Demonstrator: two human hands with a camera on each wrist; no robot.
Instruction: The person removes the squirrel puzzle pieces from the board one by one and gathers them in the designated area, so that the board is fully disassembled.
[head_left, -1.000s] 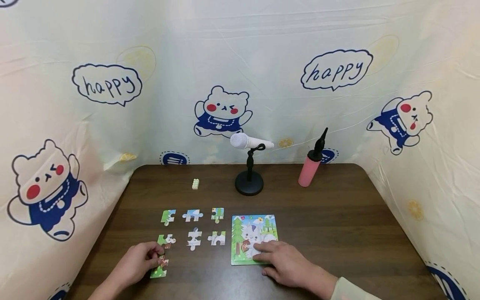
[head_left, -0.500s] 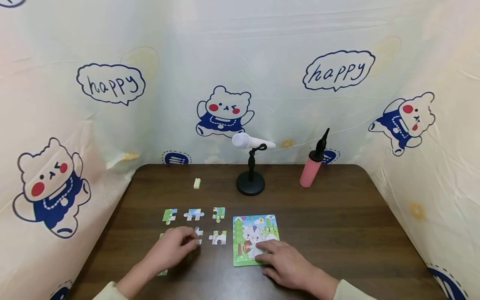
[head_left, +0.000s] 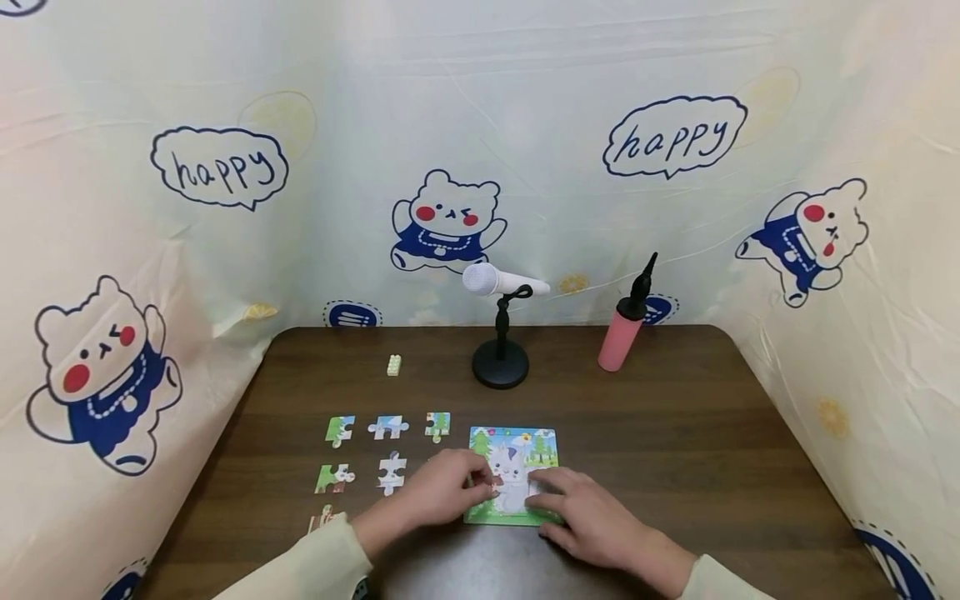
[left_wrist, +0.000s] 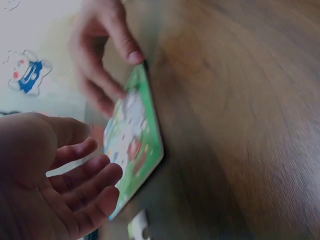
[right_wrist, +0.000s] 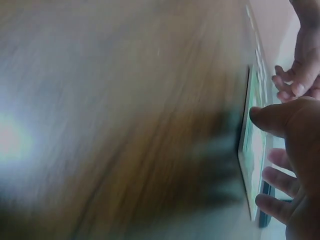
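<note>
A square puzzle board [head_left: 543, 454] with a white cartoon animal on a green scene lies near the front middle of the table. My left hand [head_left: 442, 487] hovers at its left side, fingertips overlapping the picture in the head view. In the left wrist view that left hand [left_wrist: 65, 175] has loosely bent fingers with nothing between them. My right hand [head_left: 592, 517] is at the board's right side, its spread fingertips over the picture. The right wrist view shows the right thumb [right_wrist: 272, 120] over the board's near rim [right_wrist: 245, 135].
Loose jigsaw pieces lie in rows on the left, among them a blue-and-white piece [head_left: 388, 427] and a green one [head_left: 335, 477]. My left sleeve hides part of the lowest piece [head_left: 321, 518]. Farther back stand a small cream brick [head_left: 393, 365], a microphone [head_left: 501, 363] and a pink pump [head_left: 619, 340].
My left hand has moved right from the lower left pieces, across the middle pieces, to the board. My right hand has shifted slightly right, and its fingers are more spread.
</note>
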